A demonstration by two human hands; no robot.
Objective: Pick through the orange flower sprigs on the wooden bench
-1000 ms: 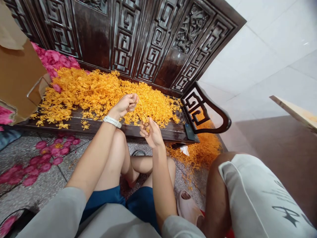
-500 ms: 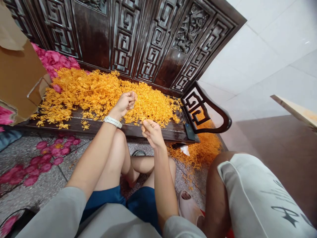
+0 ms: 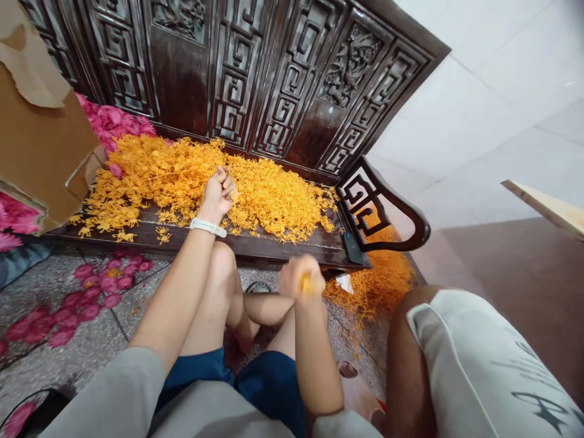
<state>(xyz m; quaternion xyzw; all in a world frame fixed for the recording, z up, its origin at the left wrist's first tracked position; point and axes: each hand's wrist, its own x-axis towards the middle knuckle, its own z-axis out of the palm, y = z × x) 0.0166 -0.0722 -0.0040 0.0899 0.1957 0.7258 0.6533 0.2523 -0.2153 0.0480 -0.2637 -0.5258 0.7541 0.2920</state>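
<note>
Orange-yellow plastic flower pieces lie heaped along the seat of a dark carved wooden bench. My left hand, with a pale watch on its wrist, is closed in a pinch over the front of the heap; a thin orange stem seems to be at its fingertips. Lower and to the right, above my knees and in front of the bench edge, my right hand is curled and blurred by motion. A yellow-orange piece shows in its fist.
A cardboard box stands at the left by pink flowers. More pink flowers and an orange pile are on the floor. A dark phone rests at the seat's right end. Another person's leg is at my right.
My right hand has moved down and right, away from my left hand, and now shows a yellow-orange piece in it. My left hand has shifted slightly left. The view has shifted a little.
</note>
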